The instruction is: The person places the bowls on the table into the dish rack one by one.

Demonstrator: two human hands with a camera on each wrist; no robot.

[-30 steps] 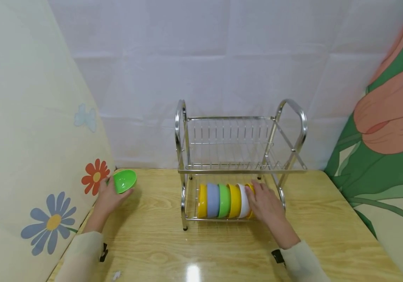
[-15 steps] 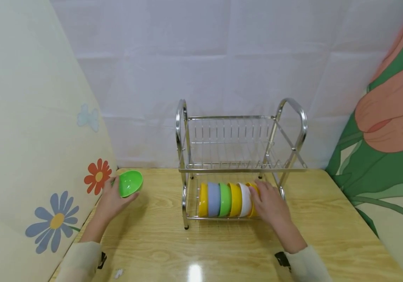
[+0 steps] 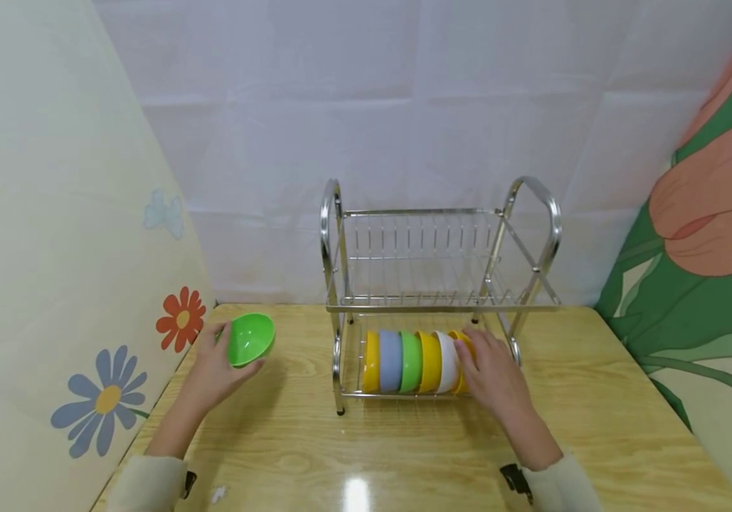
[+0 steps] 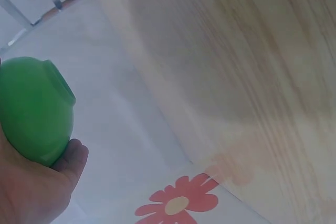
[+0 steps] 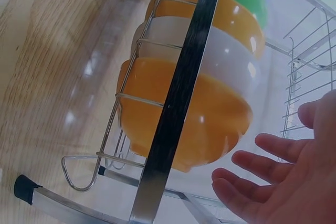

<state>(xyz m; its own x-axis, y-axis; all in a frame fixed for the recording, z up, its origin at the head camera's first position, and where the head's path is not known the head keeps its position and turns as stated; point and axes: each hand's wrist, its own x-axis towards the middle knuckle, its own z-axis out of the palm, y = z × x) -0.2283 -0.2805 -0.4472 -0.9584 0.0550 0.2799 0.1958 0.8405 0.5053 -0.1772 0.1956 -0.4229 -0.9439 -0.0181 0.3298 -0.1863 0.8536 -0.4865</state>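
Note:
My left hand (image 3: 215,370) grips a small green bowl (image 3: 252,338) above the left of the table, its hollow side showing in the head view. The left wrist view shows the outside of that green bowl (image 4: 37,108), with fingers round it. My right hand (image 3: 496,377) is beside the right end of a row of bowls standing on edge on the rack's lower shelf. In the right wrist view its fingers are spread and loosely bent near the end orange-yellow bowl (image 5: 184,119), with a gap between. White (image 3: 447,363), yellow, green, blue and yellow bowls follow leftward.
A two-tier metal dish rack (image 3: 442,309) stands on the wooden table (image 3: 289,455), its upper tier holding no bowls. A white cloth (image 3: 276,142) hangs behind. Flower-printed panels close in the left and right sides. A small white scrap (image 3: 219,494) lies near the front.
My left hand has carried the green bowl rightward and slightly nearer, toward the rack. The right hand has stayed by the end bowl, shifting only slightly to the right.

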